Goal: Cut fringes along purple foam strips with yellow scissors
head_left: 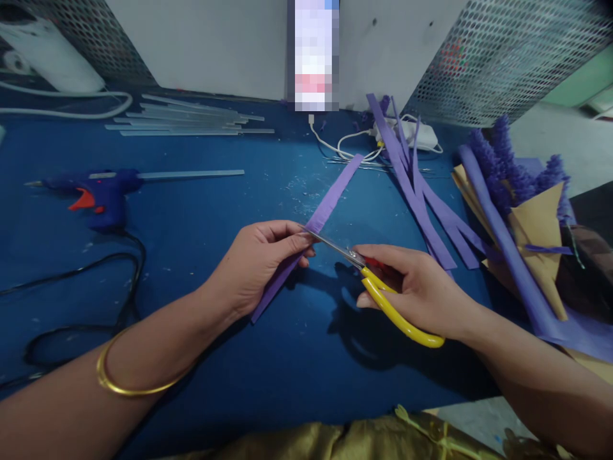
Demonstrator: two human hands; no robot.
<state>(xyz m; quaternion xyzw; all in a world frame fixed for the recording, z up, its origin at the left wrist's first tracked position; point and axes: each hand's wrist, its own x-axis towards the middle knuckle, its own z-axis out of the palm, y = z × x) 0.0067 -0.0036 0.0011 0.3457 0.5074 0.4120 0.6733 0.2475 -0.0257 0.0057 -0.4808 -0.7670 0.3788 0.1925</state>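
My left hand (pixel 271 255) pinches a purple paper strip (pixel 334 195) near its middle, thumb on top. One end of the strip points up and away, the other slants down under the palm. My right hand (pixel 416 281) grips a pair of scissors (pixel 402 316) with yellow handles. Their metal blades lie across the strip right at my left fingertips and look nearly closed; whether the paper is cut there I cannot tell. More purple strips (pixel 407 172) lie loose on the blue table beyond my right hand.
A blue glue gun (pixel 108 195) with a clear stick lies at left, its black cord trailing forward. Several glue sticks (pixel 191 120) lie behind it. A phone (pixel 313 57) stands at the back near a white cable (pixel 345 144). Purple flowers (pixel 502 166) in brown paper sit at right.
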